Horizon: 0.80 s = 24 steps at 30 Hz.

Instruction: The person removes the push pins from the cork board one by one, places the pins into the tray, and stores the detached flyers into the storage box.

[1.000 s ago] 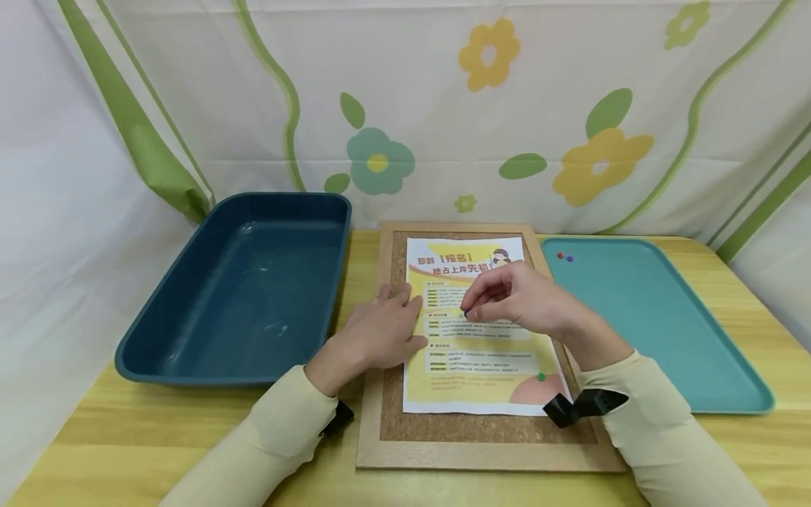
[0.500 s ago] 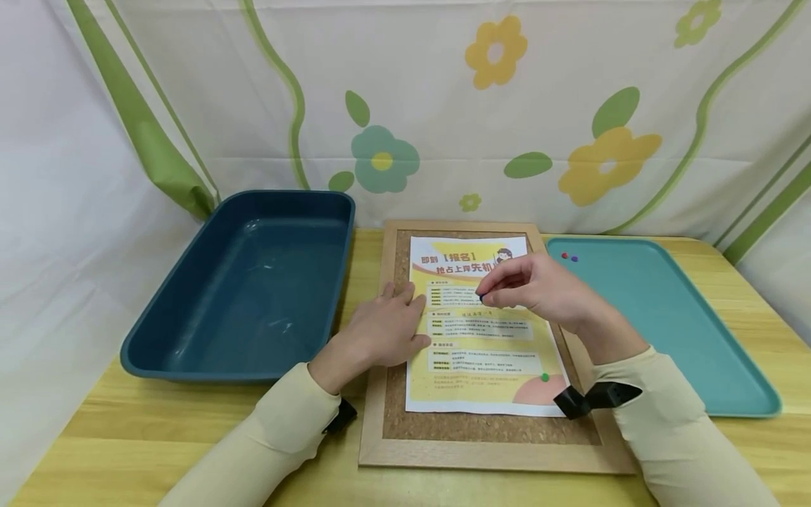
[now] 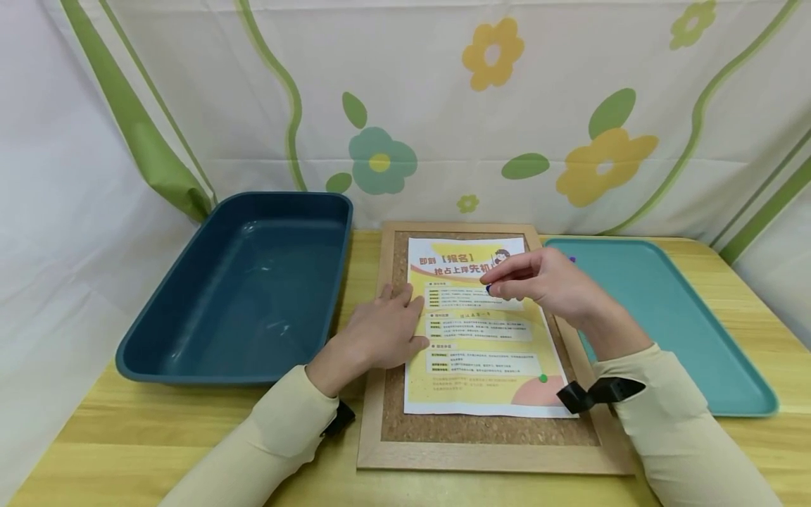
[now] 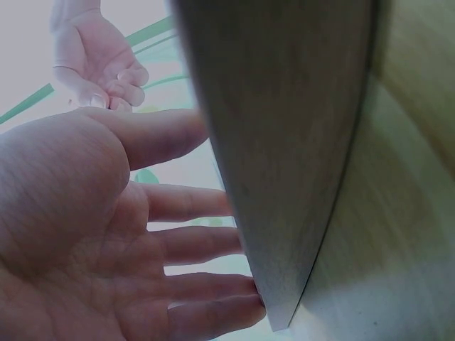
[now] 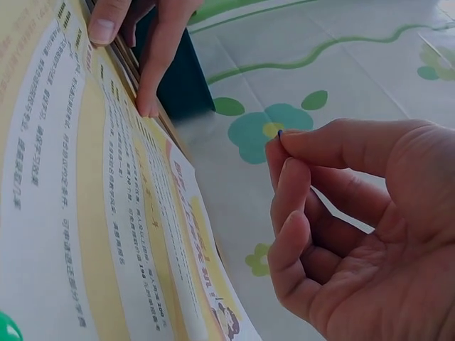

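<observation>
A printed yellow-and-white poster lies on a cork board with a wooden frame. A green pushpin sits at the poster's lower right. My left hand rests across the board's left edge, fingers extended, fingertips on the poster's left side. Thumb and index finger of my right hand pinch a small blue pushpin over the poster's upper right part. In the right wrist view, only a sliver of the blue pin shows between those fingertips, clear of the paper.
A deep dark-blue tub stands left of the board. At the right lies a shallow teal tray, with a purple pin near its upper left corner. A flower-patterned curtain hangs behind the wooden table.
My right hand has risen from the poster's middle toward its upper right, still pinching the blue pushpin. It now covers the red pin on the tray. The left hand has stayed put.
</observation>
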Each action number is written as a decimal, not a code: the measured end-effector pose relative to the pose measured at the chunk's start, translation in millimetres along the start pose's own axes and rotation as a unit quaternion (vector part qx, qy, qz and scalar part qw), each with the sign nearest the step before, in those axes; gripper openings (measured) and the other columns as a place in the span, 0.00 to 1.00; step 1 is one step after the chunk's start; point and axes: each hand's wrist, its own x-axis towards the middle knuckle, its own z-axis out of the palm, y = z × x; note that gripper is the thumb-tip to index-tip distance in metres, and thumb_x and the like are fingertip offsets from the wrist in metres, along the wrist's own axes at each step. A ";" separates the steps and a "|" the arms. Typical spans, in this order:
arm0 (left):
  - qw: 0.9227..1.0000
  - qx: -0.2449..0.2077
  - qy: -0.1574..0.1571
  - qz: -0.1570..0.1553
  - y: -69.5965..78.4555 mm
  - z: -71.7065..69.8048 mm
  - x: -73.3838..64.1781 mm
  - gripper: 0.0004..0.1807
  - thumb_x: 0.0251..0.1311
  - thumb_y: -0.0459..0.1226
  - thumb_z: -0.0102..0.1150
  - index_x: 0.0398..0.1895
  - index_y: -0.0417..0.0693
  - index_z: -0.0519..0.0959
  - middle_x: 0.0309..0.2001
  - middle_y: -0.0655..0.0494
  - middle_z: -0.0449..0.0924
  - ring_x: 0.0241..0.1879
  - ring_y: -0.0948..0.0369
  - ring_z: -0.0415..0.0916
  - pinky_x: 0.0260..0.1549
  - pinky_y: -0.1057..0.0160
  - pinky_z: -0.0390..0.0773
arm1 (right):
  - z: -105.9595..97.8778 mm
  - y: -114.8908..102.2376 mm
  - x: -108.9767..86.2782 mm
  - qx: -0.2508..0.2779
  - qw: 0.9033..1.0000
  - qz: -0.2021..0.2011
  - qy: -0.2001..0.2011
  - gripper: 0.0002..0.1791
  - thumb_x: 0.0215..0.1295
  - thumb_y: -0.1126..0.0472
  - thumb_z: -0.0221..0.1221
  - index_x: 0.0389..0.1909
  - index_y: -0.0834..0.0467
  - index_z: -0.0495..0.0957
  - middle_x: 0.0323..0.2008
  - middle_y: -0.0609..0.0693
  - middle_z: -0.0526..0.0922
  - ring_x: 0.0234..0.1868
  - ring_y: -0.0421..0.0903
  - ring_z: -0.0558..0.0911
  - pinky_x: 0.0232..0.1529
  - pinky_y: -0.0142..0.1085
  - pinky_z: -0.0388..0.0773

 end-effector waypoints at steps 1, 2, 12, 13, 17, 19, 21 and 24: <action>1.000 0.000 0.000 0.000 -0.1 0.2 0.0 0.39 0.77 0.54 0.57 0.84 0.47 0.62 0.85 0.44 0.54 0.84 0.37 0.51 0.73 0.39 0.72 | -0.7 0.3 0.0 -0.001 1.000 0.001 0.002 0.18 0.68 0.55 0.72 0.54 0.60 0.89 0.53 0.54 0.91 0.48 0.46 0.85 0.52 0.40 0.80; 1.000 -0.001 0.000 -0.001 -0.1 0.1 -0.1 0.39 0.77 0.54 0.57 0.84 0.48 0.61 0.85 0.44 0.54 0.84 0.37 0.51 0.73 0.39 0.71 | -1.6 0.7 0.0 -0.002 1.000 0.002 0.005 0.18 0.68 0.55 0.72 0.54 0.59 0.89 0.53 0.54 0.90 0.49 0.46 0.84 0.52 0.40 0.79; 1.000 -0.004 -0.005 -0.006 0.0 -0.6 0.1 0.39 0.77 0.54 0.57 0.84 0.48 0.61 0.85 0.44 0.54 0.84 0.38 0.50 0.75 0.39 0.68 | -13.5 11.3 2.5 0.005 0.999 0.004 0.041 0.18 0.72 0.53 0.69 0.56 0.60 0.88 0.43 0.39 0.90 0.42 0.49 0.80 0.40 0.40 0.76; 1.000 -0.005 -0.005 -0.006 0.0 -0.7 0.0 0.39 0.77 0.54 0.57 0.84 0.48 0.61 0.85 0.44 0.54 0.84 0.38 0.50 0.75 0.39 0.68 | -14.6 13.0 3.0 0.004 0.999 0.005 0.043 0.19 0.72 0.53 0.69 0.56 0.59 0.88 0.42 0.37 0.89 0.42 0.48 0.80 0.41 0.40 0.77; 1.000 -0.006 -0.005 -0.006 0.0 0.0 0.1 0.39 0.77 0.54 0.57 0.84 0.48 0.61 0.85 0.44 0.54 0.84 0.38 0.50 0.75 0.39 0.68 | -18.0 18.6 4.3 0.008 0.999 0.011 0.051 0.19 0.72 0.52 0.69 0.56 0.60 0.87 0.40 0.35 0.88 0.43 0.47 0.80 0.42 0.40 0.78; 1.000 -0.006 -0.006 -0.006 -0.1 0.2 0.3 0.39 0.77 0.54 0.57 0.84 0.48 0.61 0.85 0.44 0.54 0.84 0.38 0.50 0.75 0.39 0.68 | -19.4 21.3 5.1 0.011 0.998 0.011 0.055 0.19 0.73 0.53 0.68 0.57 0.61 0.87 0.39 0.34 0.89 0.42 0.47 0.80 0.42 0.39 0.78; 1.000 -0.005 -0.006 -0.005 -0.1 0.3 0.5 0.39 0.78 0.54 0.57 0.84 0.48 0.61 0.85 0.44 0.54 0.84 0.38 0.50 0.75 0.39 0.68 | -20.7 23.5 5.7 0.017 0.998 0.009 0.058 0.19 0.74 0.54 0.68 0.57 0.62 0.87 0.39 0.33 0.90 0.41 0.47 0.80 0.41 0.38 0.78; 1.000 -0.004 -0.007 -0.005 -0.3 0.2 0.8 0.39 0.78 0.54 0.56 0.84 0.48 0.61 0.86 0.44 0.53 0.84 0.38 0.50 0.75 0.39 0.68 | -22.6 25.9 7.1 0.025 0.998 0.008 0.064 0.19 0.74 0.54 0.67 0.58 0.63 0.86 0.38 0.32 0.91 0.40 0.46 0.80 0.41 0.37 0.77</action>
